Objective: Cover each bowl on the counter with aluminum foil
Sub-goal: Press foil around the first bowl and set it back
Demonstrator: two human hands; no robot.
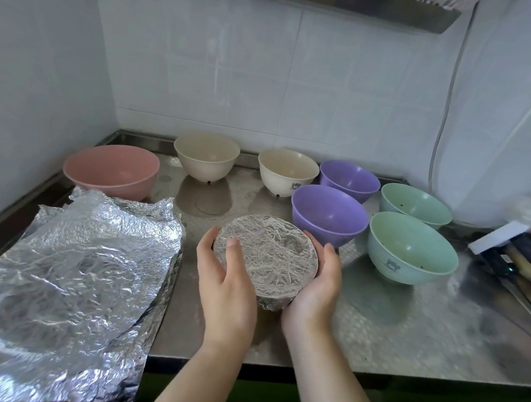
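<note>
Foil-covered bowl (pixel 265 259) sitting at front centre of steel bench (pixel 407 328). Left hand (pixel 229 281) cupping its left side, thumb lying on foil top; right hand (pixel 316 286) cupping right side, both grips wrapping round bowl. Crumpled foil sheets (pixel 65 278) lying at left. Seven uncovered bowls standing behind: pink bowl (pixel 111 169), two cream, two purple, two green.
</note>
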